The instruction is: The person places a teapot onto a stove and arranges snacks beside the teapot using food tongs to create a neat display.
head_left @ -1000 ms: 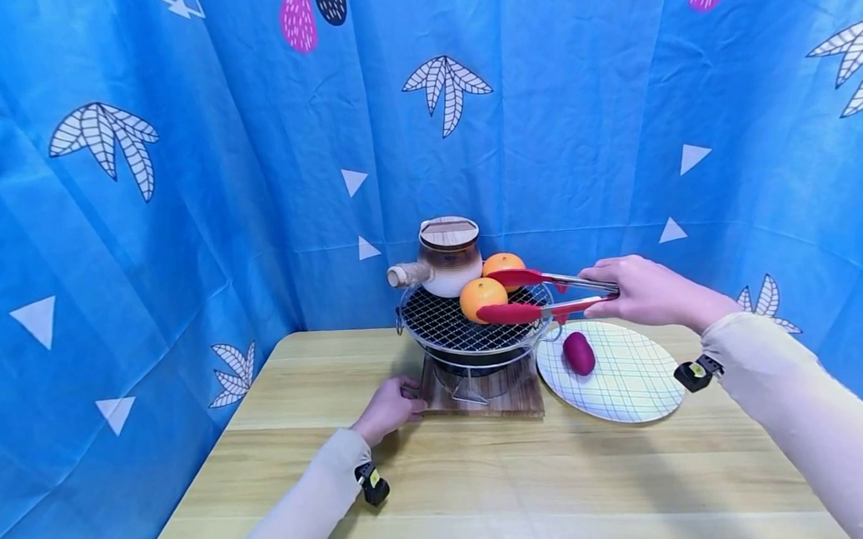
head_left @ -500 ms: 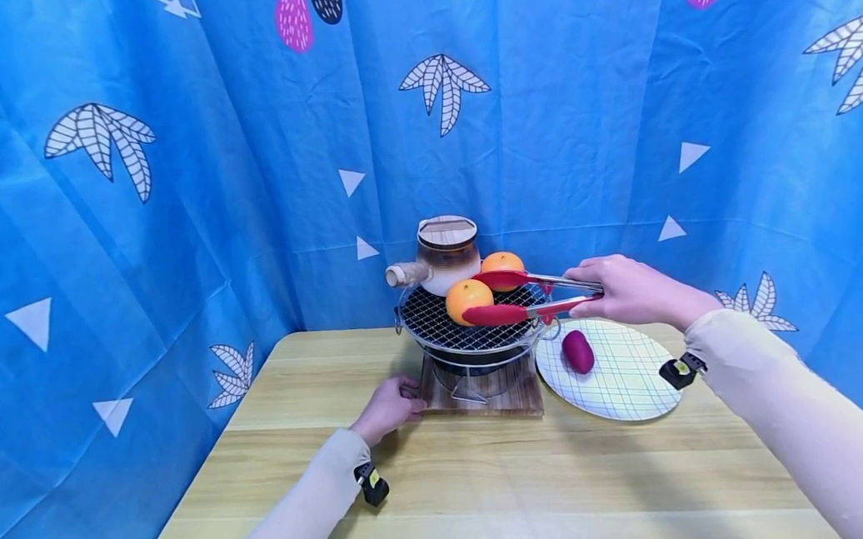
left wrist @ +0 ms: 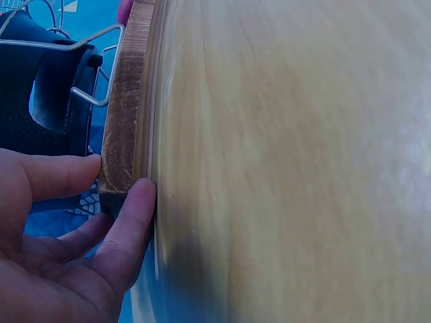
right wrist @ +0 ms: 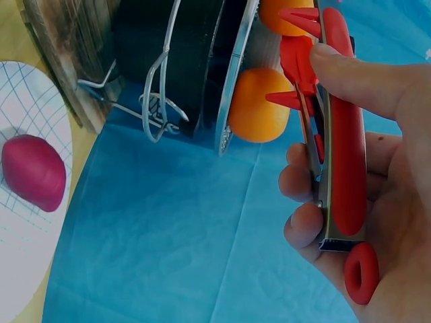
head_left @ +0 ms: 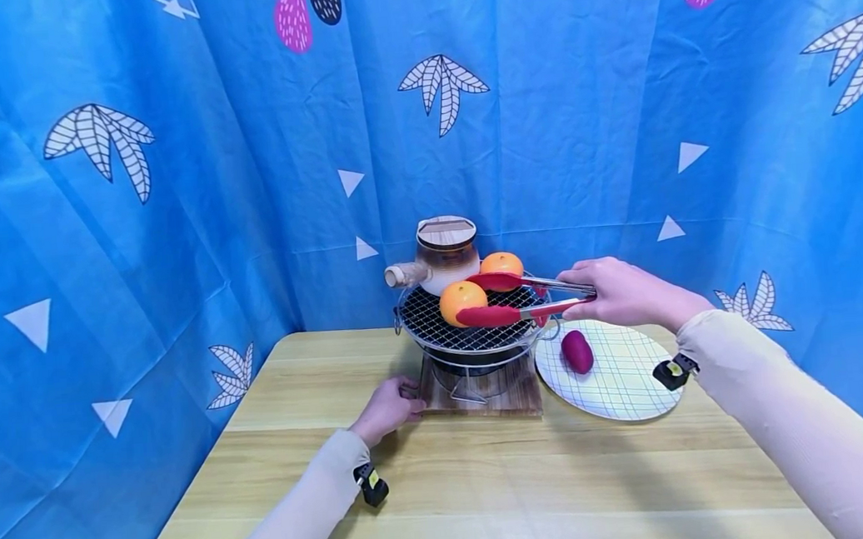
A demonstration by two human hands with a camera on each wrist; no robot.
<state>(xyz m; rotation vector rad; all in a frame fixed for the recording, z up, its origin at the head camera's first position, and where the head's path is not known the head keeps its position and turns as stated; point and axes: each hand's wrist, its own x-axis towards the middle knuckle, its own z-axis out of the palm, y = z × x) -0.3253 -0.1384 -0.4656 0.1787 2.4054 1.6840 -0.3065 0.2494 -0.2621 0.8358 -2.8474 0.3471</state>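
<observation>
My right hand [head_left: 624,291] grips a pair of red-tipped tongs [right wrist: 345,134] by their handles. The tongs' ends lie on either side of the front orange [head_left: 463,304], over the wire grill rack [head_left: 435,319]. Behind it on the rack sits a second orange [head_left: 502,264], beside a clay pot [head_left: 447,260] with a wooden lid and a side handle. My left hand [head_left: 390,408] pinches the near left corner of the wooden board [left wrist: 124,114] under the stove, fingers on both faces of its edge in the left wrist view.
Right of the stove is a white checked plate [head_left: 627,373] bearing a purple sweet potato [head_left: 577,352]. Wire loops stick out from the black stove [right wrist: 165,60]. Blue curtains [head_left: 564,126] hang close behind and left of the wooden table [head_left: 447,485].
The tongs and the front orange have moved left across the rack, closer to the pot, with my right hand following. My left hand stays at the board's corner.
</observation>
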